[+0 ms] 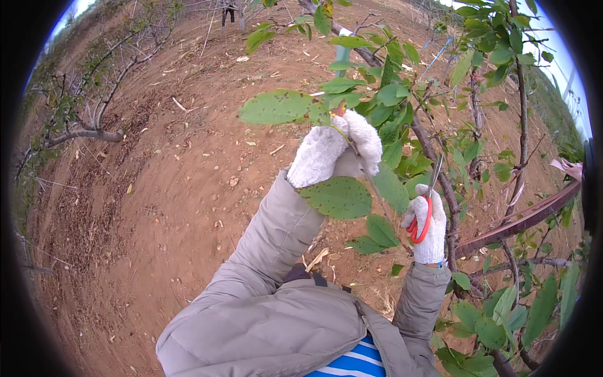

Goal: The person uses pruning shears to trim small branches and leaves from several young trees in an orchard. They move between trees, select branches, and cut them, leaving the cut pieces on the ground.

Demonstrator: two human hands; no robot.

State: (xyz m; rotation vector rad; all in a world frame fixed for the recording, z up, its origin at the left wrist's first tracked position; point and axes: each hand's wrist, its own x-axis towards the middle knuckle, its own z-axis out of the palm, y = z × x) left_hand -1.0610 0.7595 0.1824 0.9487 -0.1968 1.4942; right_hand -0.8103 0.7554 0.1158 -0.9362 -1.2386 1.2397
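My left hand (337, 146), in a white knit glove, is closed around the upper part of a thin leafy shoot (377, 191). A long green leaf with dark spots (285, 107) sticks out to the left above the fingers. Below the same hand hangs another spotted leaf (338, 198). Lower and to the right, my gloved right hand (429, 231) holds a pair of scissors (427, 221) by their red loops. Their metal blades point upward, close to a brown branch and apart from the shoot's upper end. Whether the blades are parted is unclear.
A fruit tree's branches (426, 141) and foliage crowd the right side. A reddish-brown bar or strap (523, 219) crosses there. Near the right rim is what looks like another hand (572, 168). Bare-branched trees (96, 134) stand left on reddish soil (160, 226); a person (228, 13) stands far off.
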